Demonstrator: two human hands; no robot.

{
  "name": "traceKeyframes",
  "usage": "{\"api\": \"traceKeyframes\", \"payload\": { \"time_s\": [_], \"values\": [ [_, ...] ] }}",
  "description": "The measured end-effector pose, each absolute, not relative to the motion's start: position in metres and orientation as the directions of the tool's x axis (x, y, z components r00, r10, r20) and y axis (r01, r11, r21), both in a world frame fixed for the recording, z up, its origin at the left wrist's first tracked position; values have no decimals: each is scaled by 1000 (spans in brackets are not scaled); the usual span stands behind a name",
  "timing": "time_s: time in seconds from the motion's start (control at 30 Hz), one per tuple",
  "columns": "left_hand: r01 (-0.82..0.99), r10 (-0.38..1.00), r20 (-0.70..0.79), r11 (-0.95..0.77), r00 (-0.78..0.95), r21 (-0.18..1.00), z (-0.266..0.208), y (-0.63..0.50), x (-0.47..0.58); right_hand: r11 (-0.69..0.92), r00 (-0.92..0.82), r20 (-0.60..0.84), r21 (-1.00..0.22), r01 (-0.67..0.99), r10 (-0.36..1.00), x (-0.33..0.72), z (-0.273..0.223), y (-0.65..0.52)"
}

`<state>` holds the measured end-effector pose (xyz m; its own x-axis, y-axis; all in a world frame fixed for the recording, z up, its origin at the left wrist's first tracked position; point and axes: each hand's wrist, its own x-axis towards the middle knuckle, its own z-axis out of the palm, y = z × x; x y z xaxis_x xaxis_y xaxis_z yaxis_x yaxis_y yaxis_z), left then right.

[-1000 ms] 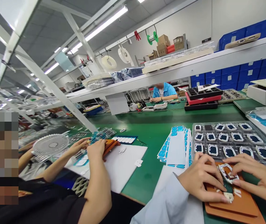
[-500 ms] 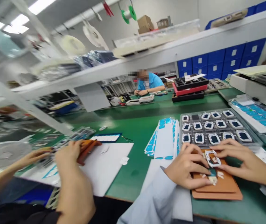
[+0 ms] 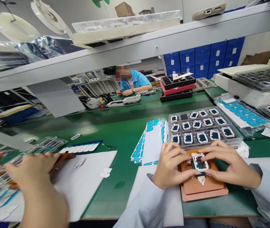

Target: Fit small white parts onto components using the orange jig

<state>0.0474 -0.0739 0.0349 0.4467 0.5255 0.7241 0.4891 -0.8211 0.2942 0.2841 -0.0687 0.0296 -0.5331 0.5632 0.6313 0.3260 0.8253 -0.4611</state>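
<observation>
A small white plastic frame [image 3: 205, 166] with rounded corners is held tilted over the orange-brown block [image 3: 206, 189]. My right hand [image 3: 231, 165] grips its right side between thumb and fingers. Behind and below the frame shows a dark green piece [image 3: 199, 174]. My left hand [image 3: 173, 166] is closed at the left, its thumb and fingertips against that green piece; whether it also touches the frame is hard to tell. Small cream-coloured bits [image 3: 201, 180] lie on the block. Just behind stands a clear tray [image 3: 184, 109] with several similar white frames holding dark inserts.
Left of my hands lie blue-and-white sticker sheets [image 3: 152, 142] and a white sheet [image 3: 158, 193]. A co-worker's arm [image 3: 40, 186] works over another white sheet at far left. Black and red trays [image 3: 177, 87] are stacked behind. A shelf beam [image 3: 135, 55] crosses above the green bench.
My hands have come closer together, and the white frame now sits over the dark green piece. The view has turned, so the bench appears shifted leftward.
</observation>
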Motion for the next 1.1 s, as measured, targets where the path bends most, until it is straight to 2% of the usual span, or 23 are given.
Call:
{"api": "traceKeyframes", "payload": {
  "time_s": [0.33, 0.53, 0.63, 0.7, 0.77, 0.87, 0.97, 1.1],
  "values": [
    [564, 588, 618, -781, 522, 267, 35, -76, 46, 804, -578, 564, -477, 355, 590, 280, 21, -75],
    [549, 692, 511, -719, 511, 426, 29, -75, 47, 822, -635, 530, -437, 364, 563, 281, 20, -73],
    [481, 721, 521, -693, 457, 537, 28, -75, 51, 790, -571, 556, -511, 337, 604, 280, 17, -73],
    [436, 704, 485, -706, 519, 557, 27, -75, 54, 735, -510, 546, -603, 310, 664, 278, 14, -73],
    [420, 665, 456, -737, 592, 530, 26, -75, 55, 652, -483, 497, -722, 231, 721, 277, 11, -73],
    [447, 639, 532, -769, 555, 458, 23, -72, 56, 488, -531, 380, -870, 74, 757, 276, 8, -72],
    [485, 578, 655, -803, 487, 348, 19, -70, 56, 366, -576, 295, -930, 9, 763, 278, 7, -70],
    [466, 394, 804, -869, 446, 167, 19, -74, 57, 286, -605, 241, -958, -24, 759, 279, 6, -68]
  ]
}}
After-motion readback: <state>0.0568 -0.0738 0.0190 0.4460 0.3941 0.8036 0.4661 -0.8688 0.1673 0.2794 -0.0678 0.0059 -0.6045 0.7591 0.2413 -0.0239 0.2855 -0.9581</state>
